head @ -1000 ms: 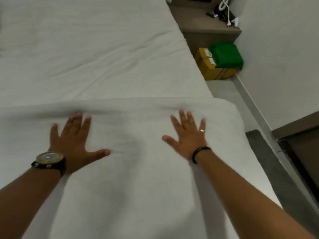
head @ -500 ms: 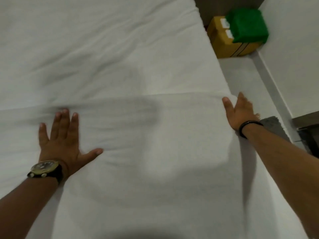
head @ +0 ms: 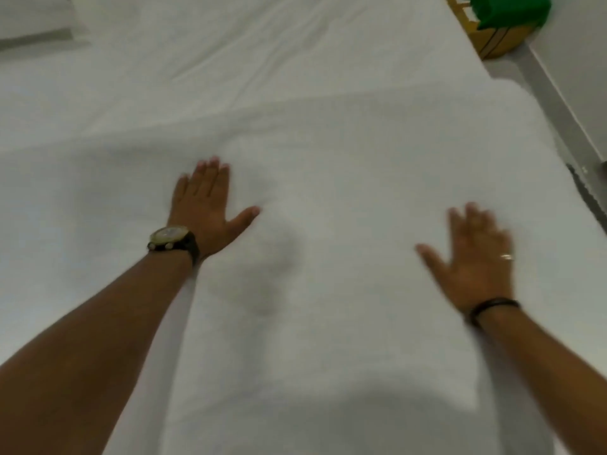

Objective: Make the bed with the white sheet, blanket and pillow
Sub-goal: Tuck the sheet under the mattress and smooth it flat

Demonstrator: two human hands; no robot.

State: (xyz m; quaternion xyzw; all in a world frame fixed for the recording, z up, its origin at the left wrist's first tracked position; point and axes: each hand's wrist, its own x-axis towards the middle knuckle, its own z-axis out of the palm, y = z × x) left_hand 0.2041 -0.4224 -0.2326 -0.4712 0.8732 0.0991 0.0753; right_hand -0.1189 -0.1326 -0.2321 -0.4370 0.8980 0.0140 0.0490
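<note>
Beyond the right hand [head: 476,257], at the far right corner, a yellow box [head: 486,44] stands on the floor beside the bed, with a green thing [head: 512,9] on top of it; what the box holds cannot be told. Ahead of both hands the blanket [head: 328,323] ends in a folded edge that runs across the bed, and past it the sheet [head: 262,54] lies bare and lightly creased. Right of the right hand the blanket rounds over the bed's side, with a strip of floor [head: 532,80] and a wall past it. Far beyond the left hand [head: 205,205], at the top left, shows a corner of the pillow [head: 36,21]. The left hand lies flat on the blanket, fingers straight and together, thumb spread wide. The right hand is blurred, fingers straight and spread, palm down on or just over the blanket; which cannot be told. Neither hand holds anything.
</note>
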